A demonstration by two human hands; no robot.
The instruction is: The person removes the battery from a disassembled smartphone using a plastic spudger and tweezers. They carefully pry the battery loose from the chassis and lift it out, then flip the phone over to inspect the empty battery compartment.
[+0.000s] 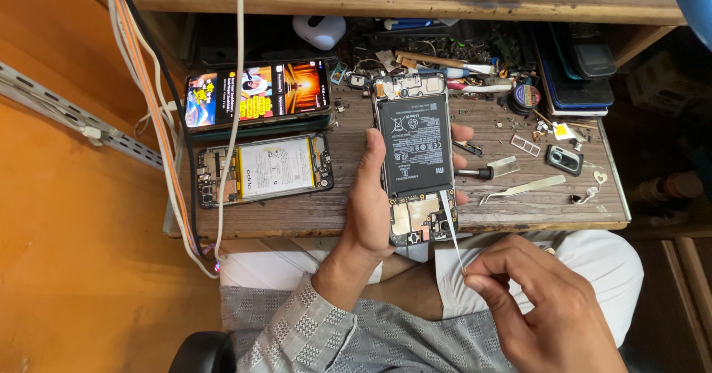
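Observation:
My left hand [368, 210] grips an opened phone [415, 158] with its back cover off, showing a black battery and circuit boards at top and bottom. The phone is held upright over the front edge of the wooden bench [519, 202]. My right hand [534, 299] is low at the right, over my lap, with fingers pinched on a thin pale strip [452, 228]. The strip runs up to the lower end of the battery.
At the left lie another opened phone [263, 169] with a white battery and a phone with a lit screen [256, 93]. White and orange cables [159, 121] hang down the left side. Tweezers [519, 190], a small screwdriver [475, 173], a camera cover [564, 159] and several small parts are scattered on the right.

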